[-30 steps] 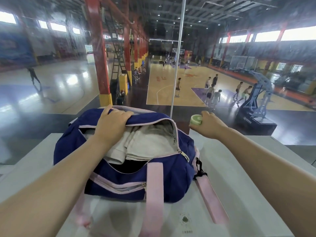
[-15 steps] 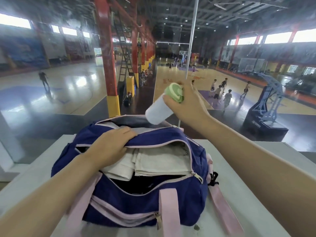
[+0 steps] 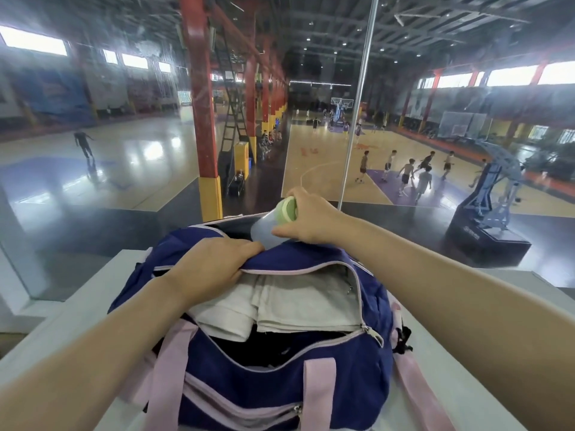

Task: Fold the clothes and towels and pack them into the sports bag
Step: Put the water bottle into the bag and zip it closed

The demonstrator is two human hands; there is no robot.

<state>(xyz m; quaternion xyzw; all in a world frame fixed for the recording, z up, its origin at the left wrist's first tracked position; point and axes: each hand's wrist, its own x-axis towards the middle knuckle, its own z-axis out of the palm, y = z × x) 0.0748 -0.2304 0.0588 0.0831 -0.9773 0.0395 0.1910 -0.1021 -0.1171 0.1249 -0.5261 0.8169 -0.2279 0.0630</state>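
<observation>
A navy sports bag [image 3: 280, 371] with pink trim and straps stands unzipped on a white table [image 3: 485, 409]. Folded white towels [image 3: 298, 309] lie inside its main opening, above something dark. My left hand [image 3: 214, 272] grips the far flap of the bag and holds it up. My right hand [image 3: 311, 219] holds a white bottle [image 3: 264, 228] with a green cap, tilted bottom-first into a pocket at the back of the bag. The bottle's lower end is hidden behind the flap.
The table ends at a glass wall with a thin metal post [image 3: 357, 119]. Beyond it, below, lies a sports hall with red pillars [image 3: 202, 119], a basketball hoop stand [image 3: 494, 206] and people playing.
My right hand has brought the bottle down from above the bag and its bottom end now sits behind the flap. My left hand keeps its grip on the flap.
</observation>
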